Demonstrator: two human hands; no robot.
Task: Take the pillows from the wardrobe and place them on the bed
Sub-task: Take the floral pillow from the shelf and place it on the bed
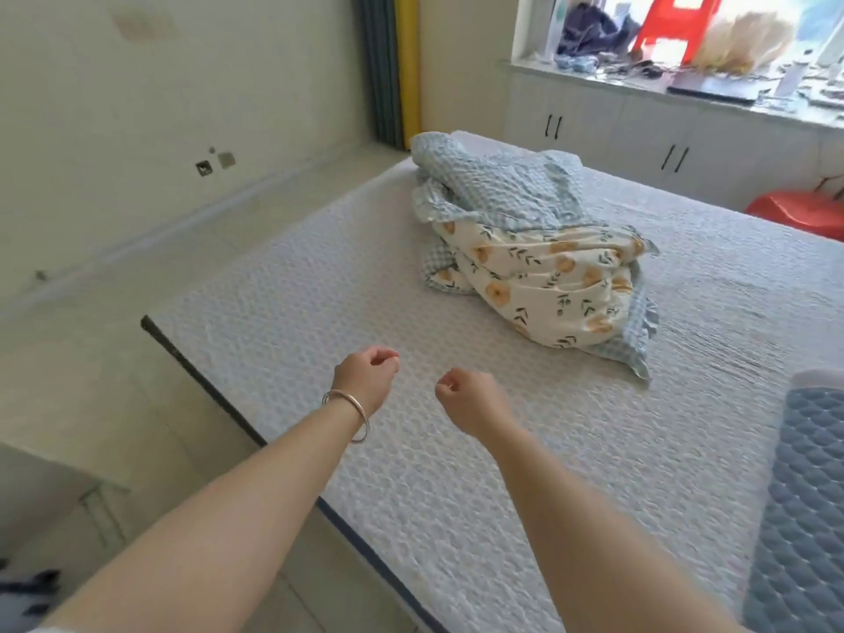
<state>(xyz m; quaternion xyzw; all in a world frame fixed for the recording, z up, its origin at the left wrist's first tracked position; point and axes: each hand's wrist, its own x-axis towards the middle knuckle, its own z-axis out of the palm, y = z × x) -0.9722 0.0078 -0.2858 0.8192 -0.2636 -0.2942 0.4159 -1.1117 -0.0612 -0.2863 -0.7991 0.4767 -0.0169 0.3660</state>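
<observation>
Two pillows lie piled on the bed (319, 276), which has a pale quilted cover. The upper pillow (498, 185) is blue checked with a frill. The lower pillow (552, 285) is cream with orange flowers and a blue checked frill. My left hand (367, 376), with a silver bangle on the wrist, hovers over the near part of the bed with its fingers curled and nothing in it. My right hand (470, 399) is beside it, also curled into a loose fist and holding nothing. Both hands are well short of the pillows. No wardrobe is in view.
A blue quilted mat (804, 495) lies at the bed's right edge. White cabinets (639, 134) under a cluttered window sill stand beyond the bed, with a red stool (794, 212) beside them. A wall and a narrow strip of floor (91, 358) run along the left.
</observation>
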